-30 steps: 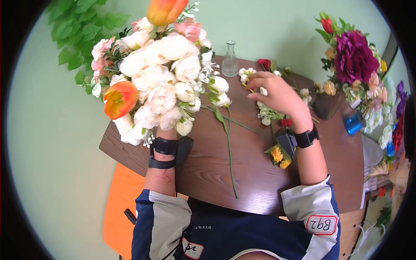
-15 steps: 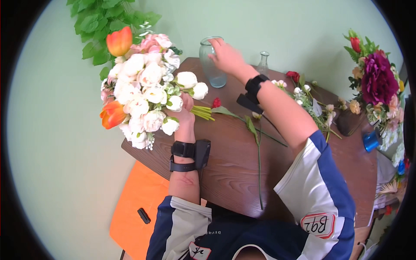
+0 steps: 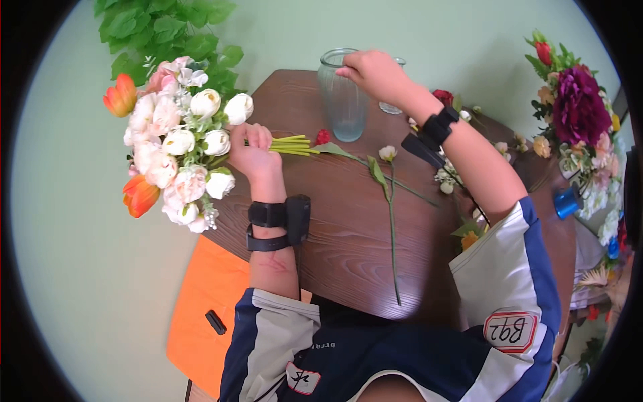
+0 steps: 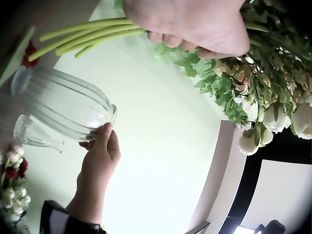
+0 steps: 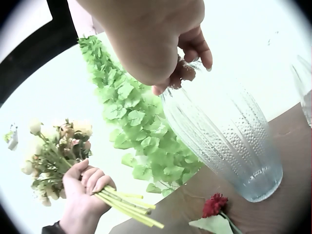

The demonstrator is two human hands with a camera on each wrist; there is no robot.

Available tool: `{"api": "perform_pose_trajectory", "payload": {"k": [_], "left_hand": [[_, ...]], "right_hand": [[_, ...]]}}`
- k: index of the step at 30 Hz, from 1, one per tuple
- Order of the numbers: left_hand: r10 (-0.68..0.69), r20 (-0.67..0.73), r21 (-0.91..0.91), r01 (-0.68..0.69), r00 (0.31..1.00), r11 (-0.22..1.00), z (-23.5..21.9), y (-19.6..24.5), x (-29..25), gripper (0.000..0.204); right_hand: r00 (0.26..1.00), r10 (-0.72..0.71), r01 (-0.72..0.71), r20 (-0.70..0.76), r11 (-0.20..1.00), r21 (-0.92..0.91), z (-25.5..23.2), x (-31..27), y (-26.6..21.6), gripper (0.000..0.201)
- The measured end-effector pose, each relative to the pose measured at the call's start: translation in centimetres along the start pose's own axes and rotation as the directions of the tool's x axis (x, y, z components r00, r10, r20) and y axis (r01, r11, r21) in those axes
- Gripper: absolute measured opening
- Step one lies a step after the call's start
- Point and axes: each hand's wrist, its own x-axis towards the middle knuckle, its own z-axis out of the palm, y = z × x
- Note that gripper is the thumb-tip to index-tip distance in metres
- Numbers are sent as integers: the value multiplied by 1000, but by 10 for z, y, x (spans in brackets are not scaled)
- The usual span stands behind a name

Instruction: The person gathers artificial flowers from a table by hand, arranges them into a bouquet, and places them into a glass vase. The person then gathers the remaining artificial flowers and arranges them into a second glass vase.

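My left hand (image 3: 253,153) grips the green stems (image 3: 295,145) of a bouquet (image 3: 164,157) of white and pink blooms with two orange tulips. The bouquet is tilted on its side at the table's left, heads to the left and cut stem ends to the right. A tall ribbed clear glass vase (image 5: 229,141) stands upright on the table at the back. My right hand (image 3: 382,77) pinches its rim from above, fingers and thumb curled over the edge, as the left wrist view also shows. The stem ends lie left of the vase (image 3: 343,110) in the head view.
A smaller glass bottle (image 3: 390,107) stands partly hidden behind my right hand. Loose stems, among them a long white-budded one (image 3: 394,234) and a red flower (image 3: 323,137), lie on the brown table (image 3: 341,254). A purple-flowered arrangement (image 3: 579,107) and blue container (image 3: 566,202) are at the right.
My right hand has gone from the loose flowers at the right to the tall vase and now pinches its rim. The bouquet in my left hand has lowered and turned, showing its stems.
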Motion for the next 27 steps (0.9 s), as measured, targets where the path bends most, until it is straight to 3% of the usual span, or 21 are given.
{"api": "perform_pose_trajectory", "payload": {"k": [4,9,12,13,15,16,18,20,22,24,25,27], "left_hand": [[-29,126,-114,44,992,993,9,8,-4,29],[-90,313,-173,150,945,973,41,53,-18,26],[-145,521,-252,314,841,915,74,82,-37,29],[-147,519,-250,315,842,915,85,87,-39,29],[-139,710,-266,446,690,854,109,87,-38,30],[-144,711,-259,447,689,856,123,86,-38,30],[-119,778,-223,448,617,866,150,74,-40,30],[-119,756,-148,344,644,927,174,57,-48,30],[-143,787,-110,363,601,925,185,36,-45,29],[-178,875,-7,378,451,926,187,19,-45,27],[-239,881,63,398,409,915,186,15,-46,26],[-292,870,94,447,397,889,180,4,-52,24]], "right_hand": [[1000,1,-1,20,1000,5,-37,-44,-29,25],[999,-27,27,28,1000,7,-88,-90,-63,22],[1000,-23,23,7,997,-72,-111,-114,-79,23],[1000,-9,10,20,998,-66,-118,-119,-84,22],[999,21,-18,48,998,-61,-128,-129,-90,21],[999,25,-22,45,998,-55,-132,-132,-91,21],[997,57,-57,60,998,-3,-136,-137,-93,22],[992,119,-121,40,991,50,-138,-143,-92,22],[982,187,-189,29,976,108,-136,-147,-88,23],[976,205,-187,-73,962,199,-130,-151,-84,28],[976,204,-185,-77,962,201,-131,-150,-86,28],[927,370,-338,-56,892,299,-134,-149,-92,33]]}}
